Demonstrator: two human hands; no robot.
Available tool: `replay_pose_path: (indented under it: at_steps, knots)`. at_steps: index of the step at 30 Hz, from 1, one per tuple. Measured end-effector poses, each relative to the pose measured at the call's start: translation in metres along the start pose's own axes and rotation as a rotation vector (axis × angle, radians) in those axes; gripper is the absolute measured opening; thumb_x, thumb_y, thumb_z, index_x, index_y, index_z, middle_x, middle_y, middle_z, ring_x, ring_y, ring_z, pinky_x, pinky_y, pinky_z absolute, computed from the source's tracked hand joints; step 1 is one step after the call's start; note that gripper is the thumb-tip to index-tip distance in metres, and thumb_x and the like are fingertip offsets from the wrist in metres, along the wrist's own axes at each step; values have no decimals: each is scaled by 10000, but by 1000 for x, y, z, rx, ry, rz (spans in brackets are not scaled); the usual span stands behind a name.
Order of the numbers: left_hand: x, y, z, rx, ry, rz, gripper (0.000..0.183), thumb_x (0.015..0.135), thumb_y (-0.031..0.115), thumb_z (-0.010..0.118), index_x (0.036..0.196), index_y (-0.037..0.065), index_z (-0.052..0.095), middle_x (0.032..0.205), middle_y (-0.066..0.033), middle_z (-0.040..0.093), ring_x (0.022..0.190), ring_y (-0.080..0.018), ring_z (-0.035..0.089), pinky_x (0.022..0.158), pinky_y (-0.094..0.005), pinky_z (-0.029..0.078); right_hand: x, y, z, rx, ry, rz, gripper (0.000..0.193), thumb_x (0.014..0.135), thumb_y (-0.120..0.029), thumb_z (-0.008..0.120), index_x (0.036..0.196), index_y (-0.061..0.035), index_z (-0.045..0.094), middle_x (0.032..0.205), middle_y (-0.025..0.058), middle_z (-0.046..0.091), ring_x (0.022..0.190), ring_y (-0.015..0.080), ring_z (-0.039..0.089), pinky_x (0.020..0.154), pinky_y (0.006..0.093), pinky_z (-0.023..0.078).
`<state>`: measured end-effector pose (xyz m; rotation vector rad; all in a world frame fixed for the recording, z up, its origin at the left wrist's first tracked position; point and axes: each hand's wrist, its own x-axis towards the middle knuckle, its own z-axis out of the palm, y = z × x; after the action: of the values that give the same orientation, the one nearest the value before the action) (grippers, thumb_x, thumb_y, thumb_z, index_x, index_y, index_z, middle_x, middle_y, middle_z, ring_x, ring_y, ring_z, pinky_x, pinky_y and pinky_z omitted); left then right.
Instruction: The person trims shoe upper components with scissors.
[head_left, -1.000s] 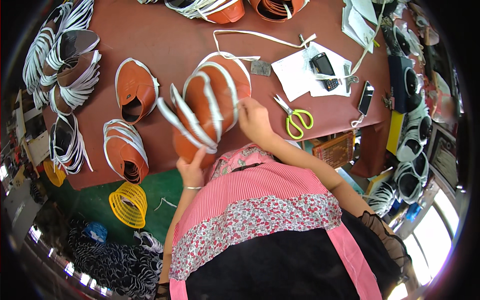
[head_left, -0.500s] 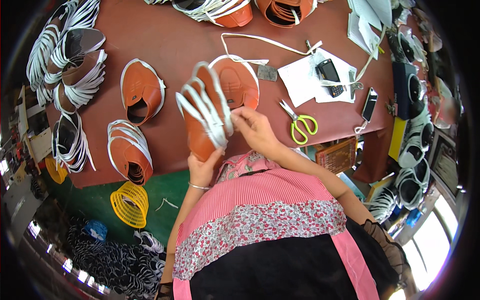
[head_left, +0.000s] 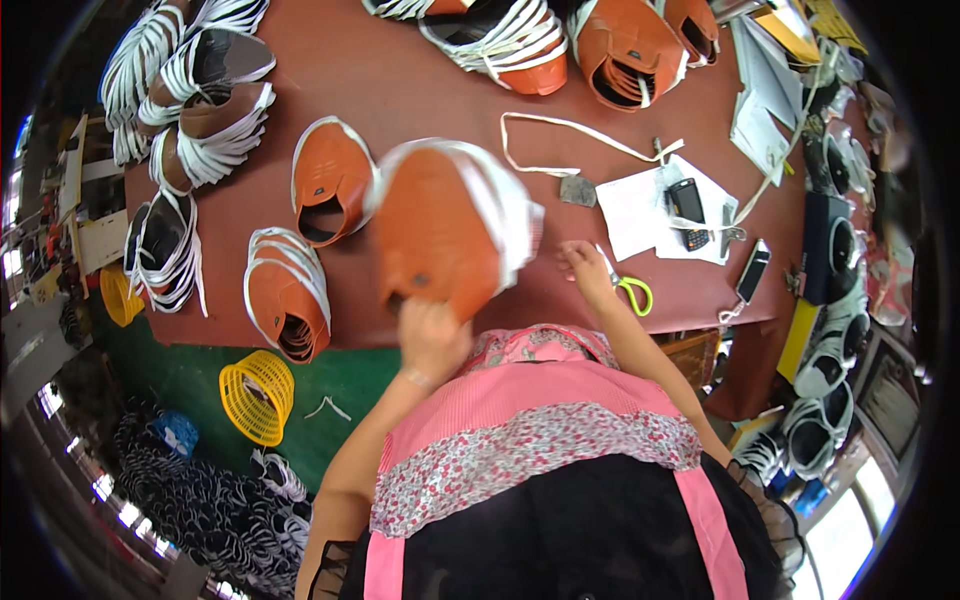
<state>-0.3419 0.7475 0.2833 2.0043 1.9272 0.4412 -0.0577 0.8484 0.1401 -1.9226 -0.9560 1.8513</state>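
Note:
My left hand (head_left: 434,338) is closed around the near end of several tan-orange shoe uppers (head_left: 440,225) with white edging, held together above the table. They are slightly blurred, and the top one shows its smooth outer face. My right hand (head_left: 588,272) is apart from them, fingers loosely spread with nothing seen in them. It is beside the scissors (head_left: 637,294), whose yellow-green handles show while the hand partly covers the blades. To the left lie a single orange upper (head_left: 330,178) and a small nested stack of uppers (head_left: 287,300).
On the red-brown table (head_left: 400,60) stand brown upper stacks (head_left: 222,135) at left and orange stacks (head_left: 625,50) at the back. White tape (head_left: 570,122), papers (head_left: 630,215), a black handheld device (head_left: 687,212) and a phone (head_left: 754,270) lie right. A yellow basket (head_left: 257,400) is below.
My right hand has let go of the uppers and moved right to the scissors. My left hand has turned the uppers over. The upper behind them no longer shows separately. The view has shifted.

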Motion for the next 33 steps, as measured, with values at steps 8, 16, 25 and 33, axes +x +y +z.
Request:
replay_pose_path:
  at_steps: [8, 16, 25, 33]
  knots:
    - [26, -200, -14, 415, -277, -414, 282, 907, 187, 746, 1043, -37, 643, 1120, -265, 694, 1023, -472, 659, 889, -555, 515, 68, -97, 55, -692, 269, -844, 189, 933, -166, 710, 1074, -48, 670, 1087, 187, 663, 1034, 406, 663, 872, 488, 568]
    - [117, -127, -35, -1138, 108, -315, 614, 1023, 414, 677, 1414, -42, 547, 1301, -150, 691, 1188, -266, 676, 1018, -405, 529, 137, -101, 50, -1149, 59, -717, 248, 928, -140, 684, 1157, -56, 640, 1055, 181, 692, 961, 432, 699, 846, 506, 581]
    - [35, -210, 69, -717, 469, -978, 515, 1050, 386, 651, 1284, -66, 573, 1137, -135, 704, 1069, -208, 659, 987, -407, 512, 34, -99, 3, 433, -108, -104, 191, 990, -83, 606, 1127, 40, 656, 1074, 141, 714, 897, 227, 708, 845, 361, 579]
    - [-127, -149, -12, 268, 448, -717, 561, 879, 278, 817, 1295, -15, 580, 1272, -199, 615, 1175, -433, 554, 1051, -538, 426, -36, -106, 4, 400, -131, -166, 264, 1031, -110, 598, 1212, 75, 651, 1191, 170, 697, 1134, 282, 705, 987, 364, 541]
